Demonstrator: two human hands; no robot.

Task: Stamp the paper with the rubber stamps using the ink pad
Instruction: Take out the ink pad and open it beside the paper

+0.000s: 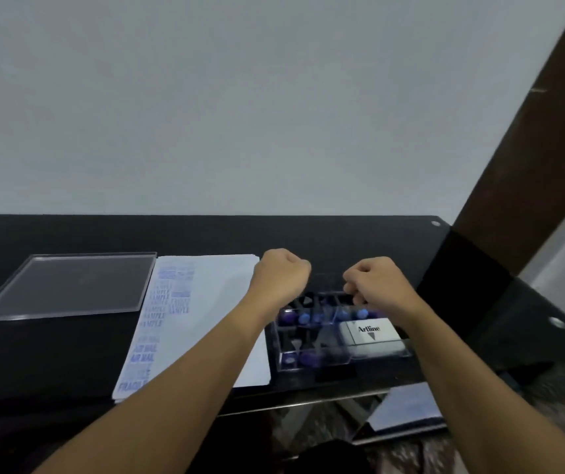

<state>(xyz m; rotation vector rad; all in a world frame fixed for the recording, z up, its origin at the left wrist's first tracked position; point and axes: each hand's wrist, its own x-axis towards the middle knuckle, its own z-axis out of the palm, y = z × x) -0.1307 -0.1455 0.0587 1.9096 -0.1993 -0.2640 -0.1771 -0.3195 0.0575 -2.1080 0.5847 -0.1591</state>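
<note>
A white paper [212, 313] lies on the black table [206, 234], with blue stamp prints down its left side. To its right stands a clear plastic box [312, 360] holding several blue-handled rubber stamps [303, 318] and a white Artline ink pad [371, 335]. My left hand [283, 273] hovers as a fist over the box's far left corner, with nothing visible in it. My right hand [375, 282] is curled over the box's back row of stamps. Its fingertips point down into the box, and whether they pinch a stamp is hidden.
A clear flat plastic lid [69, 285] lies on the table left of the paper. A dark wooden post [520, 159] rises at the right, behind the table. The table's front edge runs just below the box, with patterned floor beneath.
</note>
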